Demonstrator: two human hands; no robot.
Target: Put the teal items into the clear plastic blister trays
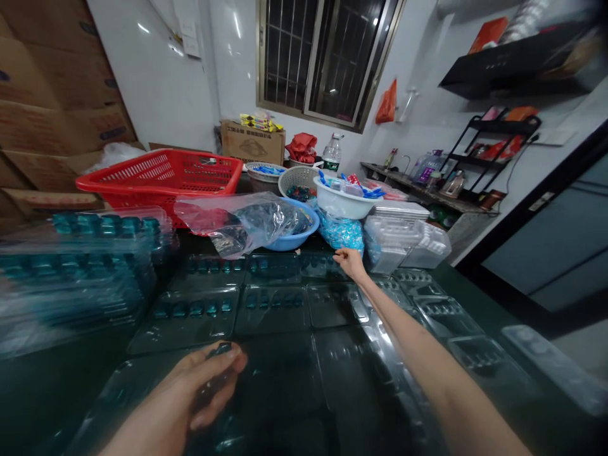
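My left hand point(206, 380) is curled above the near trays. A small dark teal block point(222, 348) shows between its thumb and forefinger, and the palm is shaded, so I cannot tell whether more pieces lie in it. With arm stretched forward, my right hand point(350, 262) has its fingers pinched together over a back-row clear plastic tray point(318, 267); whatever they hold is hidden. Several such trays lie in rows on the dark green table. Teal blocks sit in the slots of the middle-row tray point(273, 310) and its left neighbour point(194, 316).
Stacked filled trays point(80, 272) stand at left. Behind are a red basket point(166, 174), a blue basin point(297, 240) under plastic film, a white basin point(346, 199) and a blue patterned bag point(342, 232). Clear packaging stacks point(399, 234) rise at right.
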